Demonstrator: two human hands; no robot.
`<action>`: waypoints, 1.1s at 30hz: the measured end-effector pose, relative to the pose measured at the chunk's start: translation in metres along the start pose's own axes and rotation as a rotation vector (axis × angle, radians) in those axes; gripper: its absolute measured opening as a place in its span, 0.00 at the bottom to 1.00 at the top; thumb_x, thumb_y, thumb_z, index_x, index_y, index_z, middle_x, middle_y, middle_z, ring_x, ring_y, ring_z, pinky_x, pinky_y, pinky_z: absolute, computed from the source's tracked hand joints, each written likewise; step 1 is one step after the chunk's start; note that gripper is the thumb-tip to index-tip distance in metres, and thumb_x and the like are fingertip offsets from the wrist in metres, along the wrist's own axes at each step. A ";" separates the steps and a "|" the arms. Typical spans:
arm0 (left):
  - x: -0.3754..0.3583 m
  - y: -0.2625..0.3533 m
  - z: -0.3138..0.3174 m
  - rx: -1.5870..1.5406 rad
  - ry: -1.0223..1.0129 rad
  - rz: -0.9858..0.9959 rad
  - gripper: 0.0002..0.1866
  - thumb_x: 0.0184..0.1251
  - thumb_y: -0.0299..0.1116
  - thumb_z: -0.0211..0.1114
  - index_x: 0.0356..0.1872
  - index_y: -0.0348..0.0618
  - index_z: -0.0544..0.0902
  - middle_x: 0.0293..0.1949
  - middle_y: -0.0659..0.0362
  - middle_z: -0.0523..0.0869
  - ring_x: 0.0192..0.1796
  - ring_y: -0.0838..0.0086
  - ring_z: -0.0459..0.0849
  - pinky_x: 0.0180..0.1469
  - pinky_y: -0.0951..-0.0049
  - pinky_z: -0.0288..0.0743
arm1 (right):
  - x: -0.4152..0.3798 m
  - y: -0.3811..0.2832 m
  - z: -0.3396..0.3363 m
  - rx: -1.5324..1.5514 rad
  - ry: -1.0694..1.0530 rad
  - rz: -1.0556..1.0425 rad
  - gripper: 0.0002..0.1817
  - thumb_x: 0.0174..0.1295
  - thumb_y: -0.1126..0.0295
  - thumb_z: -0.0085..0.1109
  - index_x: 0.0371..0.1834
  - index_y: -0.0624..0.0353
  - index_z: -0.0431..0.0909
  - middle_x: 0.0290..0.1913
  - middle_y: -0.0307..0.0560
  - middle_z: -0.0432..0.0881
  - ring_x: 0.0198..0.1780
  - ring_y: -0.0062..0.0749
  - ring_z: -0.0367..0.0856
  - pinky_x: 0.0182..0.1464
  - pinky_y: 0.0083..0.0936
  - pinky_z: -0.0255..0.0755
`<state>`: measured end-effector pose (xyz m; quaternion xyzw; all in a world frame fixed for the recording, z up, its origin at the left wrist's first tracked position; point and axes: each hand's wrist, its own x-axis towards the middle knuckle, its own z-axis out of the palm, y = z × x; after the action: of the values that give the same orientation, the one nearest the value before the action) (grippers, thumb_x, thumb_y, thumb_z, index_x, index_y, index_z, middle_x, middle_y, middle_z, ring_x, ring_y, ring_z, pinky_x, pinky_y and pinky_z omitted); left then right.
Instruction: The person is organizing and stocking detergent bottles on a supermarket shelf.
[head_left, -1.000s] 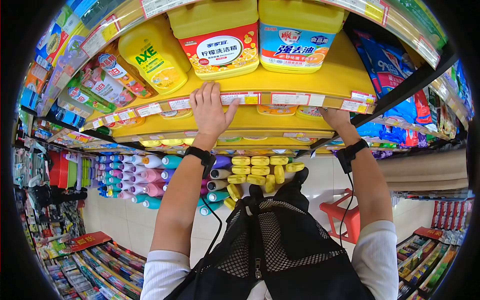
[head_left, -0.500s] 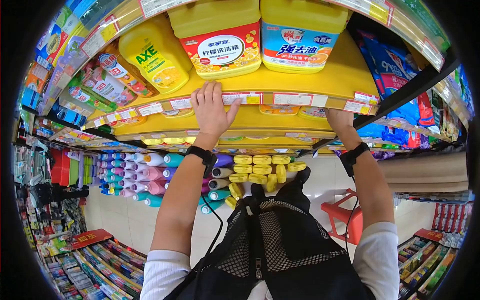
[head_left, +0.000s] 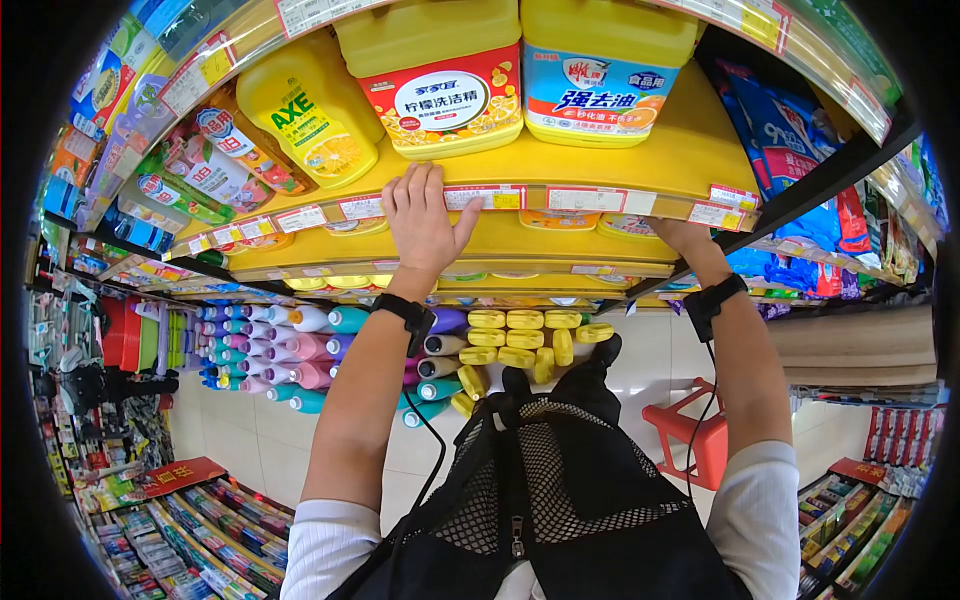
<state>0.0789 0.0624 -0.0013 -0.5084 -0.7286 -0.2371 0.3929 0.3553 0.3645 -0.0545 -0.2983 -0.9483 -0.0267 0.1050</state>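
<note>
My left hand (head_left: pixel 422 222) rests on the front edge of the yellow shelf (head_left: pixel 560 175), its fingers stretched over the lip and the thumb held apart. It grips no product. Behind it stand a large yellow jug with a red label (head_left: pixel 440 95) and another with a blue label (head_left: pixel 600 95). A yellow AXE bottle (head_left: pixel 312 115) is to their left. My right hand (head_left: pixel 692 240) reaches under the shelf's right end into the tier below, near a yellow container with a pale label (head_left: pixel 626 226). Its fingers are hidden behind the price strip.
Yellow bottles (head_left: pixel 515 338) and rows of coloured bottles (head_left: pixel 290 350) stand on the floor by my feet. A red stool (head_left: pixel 695 430) is at my right. Blue bags (head_left: pixel 785 150) fill the neighbouring shelf. A dark shelf upright (head_left: pixel 830 170) stands beside my right hand.
My right hand and wrist have shifted slightly right and forward, with the fingers now further under the shelf edge. My left hand has stayed in place.
</note>
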 end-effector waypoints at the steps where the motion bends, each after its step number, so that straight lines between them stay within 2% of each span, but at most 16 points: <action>1: 0.000 0.000 0.000 0.001 -0.002 0.001 0.33 0.63 0.55 0.66 0.56 0.36 0.74 0.56 0.51 0.77 0.62 0.56 0.72 0.66 0.50 0.59 | 0.003 0.005 0.006 0.032 -0.031 0.016 0.26 0.66 0.54 0.61 0.66 0.47 0.73 0.68 0.46 0.74 0.69 0.45 0.70 0.70 0.42 0.64; 11: 0.000 0.002 0.000 0.016 -0.003 0.000 0.33 0.63 0.56 0.66 0.56 0.36 0.75 0.56 0.51 0.77 0.62 0.56 0.72 0.66 0.50 0.59 | 0.013 -0.012 -0.024 0.177 -0.002 0.030 0.33 0.59 0.49 0.68 0.68 0.46 0.72 0.70 0.46 0.72 0.71 0.47 0.66 0.72 0.41 0.61; 33: -0.001 0.002 0.001 -0.030 -0.015 -0.002 0.33 0.65 0.55 0.65 0.59 0.36 0.72 0.57 0.49 0.76 0.64 0.55 0.70 0.67 0.49 0.56 | 0.011 -0.021 -0.027 0.033 -0.132 0.097 0.36 0.56 0.49 0.71 0.69 0.43 0.72 0.70 0.44 0.72 0.72 0.45 0.66 0.72 0.41 0.61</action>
<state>0.0804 0.0629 -0.0028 -0.5153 -0.7284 -0.2448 0.3793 0.3391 0.3505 -0.0256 -0.3433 -0.9379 0.0137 0.0483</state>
